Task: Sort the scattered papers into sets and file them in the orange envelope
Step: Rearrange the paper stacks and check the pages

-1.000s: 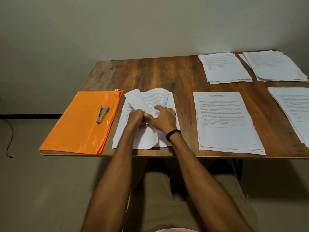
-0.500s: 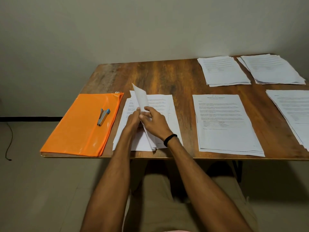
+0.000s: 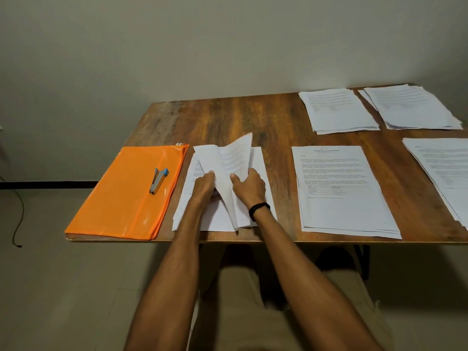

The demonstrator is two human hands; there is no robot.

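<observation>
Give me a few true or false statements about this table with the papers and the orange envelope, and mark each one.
1. The small grey and blue stapler lies on the flat orange plastic envelope. True.
2. The envelope is at the right end of the brown wooden table. False: it lies at the left end.
3. The left hand and right hand both hold sheets of the white paper stack beside the envelope. True.
4. The thin black wristband is on the left wrist. False: it is on the right wrist.
</observation>
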